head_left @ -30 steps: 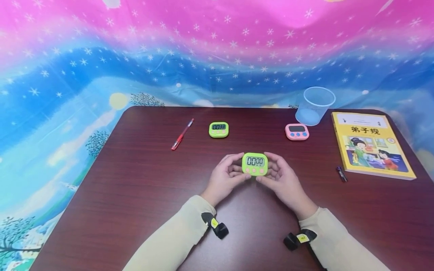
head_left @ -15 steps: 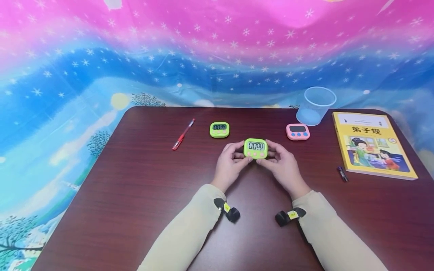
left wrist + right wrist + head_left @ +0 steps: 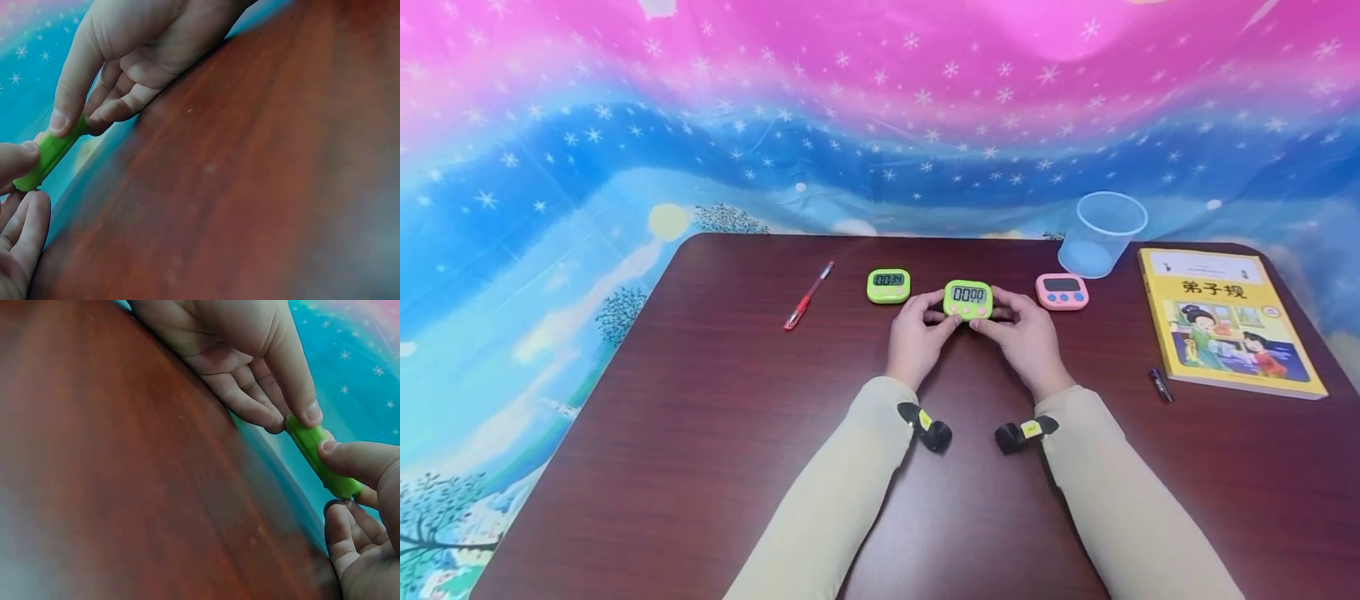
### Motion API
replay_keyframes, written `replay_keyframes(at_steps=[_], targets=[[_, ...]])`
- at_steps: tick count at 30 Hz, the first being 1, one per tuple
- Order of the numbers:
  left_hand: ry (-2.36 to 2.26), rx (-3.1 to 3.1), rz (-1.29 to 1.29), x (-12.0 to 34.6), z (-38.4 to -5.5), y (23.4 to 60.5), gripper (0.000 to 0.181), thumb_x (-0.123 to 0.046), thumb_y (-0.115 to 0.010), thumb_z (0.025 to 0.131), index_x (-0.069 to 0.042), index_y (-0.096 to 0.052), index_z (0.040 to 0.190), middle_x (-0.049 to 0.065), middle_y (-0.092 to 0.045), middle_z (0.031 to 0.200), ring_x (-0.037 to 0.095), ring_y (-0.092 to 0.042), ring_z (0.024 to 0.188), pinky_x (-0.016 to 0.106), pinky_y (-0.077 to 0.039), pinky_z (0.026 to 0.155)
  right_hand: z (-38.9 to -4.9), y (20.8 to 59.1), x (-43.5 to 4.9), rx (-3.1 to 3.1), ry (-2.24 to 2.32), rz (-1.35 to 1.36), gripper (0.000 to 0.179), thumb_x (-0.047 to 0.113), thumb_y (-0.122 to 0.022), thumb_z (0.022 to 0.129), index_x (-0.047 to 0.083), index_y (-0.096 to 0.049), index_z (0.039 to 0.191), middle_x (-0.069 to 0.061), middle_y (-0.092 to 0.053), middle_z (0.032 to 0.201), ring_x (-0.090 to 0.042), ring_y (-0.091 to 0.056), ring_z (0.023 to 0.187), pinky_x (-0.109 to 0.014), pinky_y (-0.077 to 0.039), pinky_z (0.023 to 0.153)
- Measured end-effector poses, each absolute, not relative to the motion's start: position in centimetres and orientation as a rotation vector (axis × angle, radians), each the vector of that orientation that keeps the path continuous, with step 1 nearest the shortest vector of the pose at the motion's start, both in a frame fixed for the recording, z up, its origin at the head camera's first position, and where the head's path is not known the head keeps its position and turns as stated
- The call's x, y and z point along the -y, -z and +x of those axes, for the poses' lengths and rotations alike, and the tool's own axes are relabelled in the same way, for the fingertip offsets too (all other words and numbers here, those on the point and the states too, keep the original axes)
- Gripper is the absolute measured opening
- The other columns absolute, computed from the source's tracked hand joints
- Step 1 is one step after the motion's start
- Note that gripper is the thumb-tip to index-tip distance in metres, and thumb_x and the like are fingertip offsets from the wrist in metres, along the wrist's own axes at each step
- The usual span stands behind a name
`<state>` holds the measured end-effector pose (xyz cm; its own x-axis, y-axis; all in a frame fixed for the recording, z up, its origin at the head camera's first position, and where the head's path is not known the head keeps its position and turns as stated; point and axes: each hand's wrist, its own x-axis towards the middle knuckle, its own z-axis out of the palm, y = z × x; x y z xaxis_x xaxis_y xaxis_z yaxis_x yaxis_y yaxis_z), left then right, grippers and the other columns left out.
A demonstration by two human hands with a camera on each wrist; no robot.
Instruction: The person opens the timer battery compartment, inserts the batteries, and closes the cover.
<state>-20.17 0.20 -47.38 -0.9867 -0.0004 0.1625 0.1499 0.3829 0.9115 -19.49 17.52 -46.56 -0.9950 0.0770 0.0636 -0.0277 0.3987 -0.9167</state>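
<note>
A green digital timer (image 3: 967,301) with pink buttons and a display reading 00 00 is held between both hands. My left hand (image 3: 917,337) pinches its left side, thumb at the lower front edge. On the opposite side my right hand (image 3: 1026,340) pinches it the same way. Both wrist views show the green timer (image 3: 51,153) edge-on between thumbs and fingers. To its left lies a second green timer (image 3: 888,286), its display reading about 00 34. A pink timer (image 3: 1062,292) with blue buttons and a blank display lies to the right.
A red pen (image 3: 809,296) lies at the left of the dark wooden table (image 3: 700,433). Behind the pink timer stands a clear plastic cup (image 3: 1099,236). A yellow book (image 3: 1232,321) lies at the right, with a small dark cylindrical item (image 3: 1161,385) beside it. A patterned cloth (image 3: 880,108) hangs behind.
Both hands have carried the green timer away from me toward the back, to between the other two timers. The display on the left green timer has gone from 33 to 34.
</note>
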Motion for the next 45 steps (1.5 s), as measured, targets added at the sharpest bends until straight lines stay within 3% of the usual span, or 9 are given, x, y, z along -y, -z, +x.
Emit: replay_keyframes(at_steps=[8, 22, 45], targets=[[1.532, 2.588, -0.094, -0.7, -22.0, 47.0, 0.046, -0.022, -0.077, 0.09, -0.013, -0.065, 0.133, 0.002, -0.064, 0.12, 0.008, -0.067, 0.093, 0.018, -0.055, 0.08, -21.1, 46.3, -17.2, 2.62, -1.522, -0.104, 0.058, 0.021, -0.079, 0.088, 0.008, -0.058, 0.141, -0.012, -0.061, 0.119, -0.024, -0.063, 0.1, -0.019, -0.051, 0.071], [1.334, 2.736, -0.088, -1.4, -23.9, 46.7, 0.039, -0.021, -0.069, 0.097, -0.009, -0.064, 0.134, 0.008, -0.063, 0.131, 0.011, -0.068, 0.096, 0.022, -0.055, 0.082, -22.9, 45.8, -16.8, 2.71, -1.406, -0.171, 0.05, 0.02, -0.074, 0.092, 0.004, -0.06, 0.138, -0.017, -0.06, 0.122, -0.029, -0.064, 0.103, -0.042, -0.055, 0.087], [1.35, 2.716, -0.079, -1.5, -23.7, 47.0, 0.039, -0.017, -0.07, 0.096, -0.01, -0.065, 0.134, 0.007, -0.065, 0.128, 0.01, -0.068, 0.095, 0.021, -0.055, 0.081, -22.4, 46.1, -16.9, 2.722, -1.407, -0.188, 0.049, 0.021, -0.07, 0.095, 0.006, -0.058, 0.14, -0.016, -0.06, 0.124, -0.028, -0.062, 0.102, -0.041, -0.055, 0.086]])
